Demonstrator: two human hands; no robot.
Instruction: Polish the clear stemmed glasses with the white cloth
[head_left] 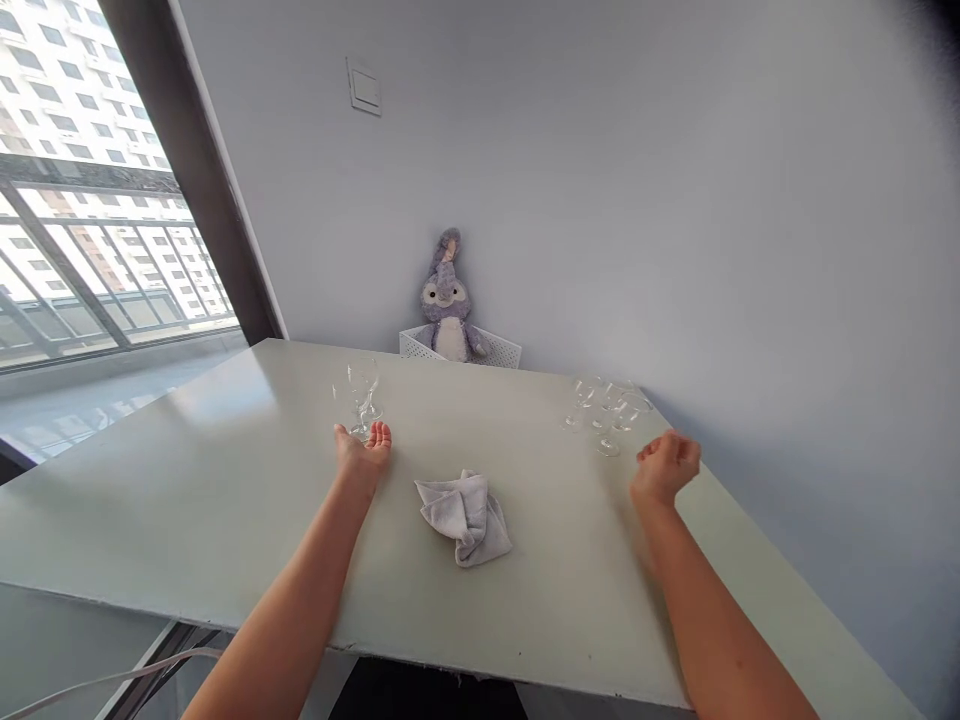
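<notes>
My left hand (363, 450) is palm up over the table with its fingers spread and nothing in it. Just beyond its fingertips stand clear stemmed glasses (364, 378), partly hidden by the hand. On the right, my right hand (666, 465) is held above the table, its fingers curled in and no object showing in them. A group of several clear stemmed glasses (606, 415) stands close by, to its left and farther back. Between my forearms lies a crumpled light grey cloth (466, 520), touched by neither hand.
The pale table (300, 560) meets a wall along its right side. Behind its far edge, a purple plush toy (450, 315) sits in a white perforated basket (501, 350). A window (97, 220) is at the left, and a white cable (142, 668) runs below the table's left front edge.
</notes>
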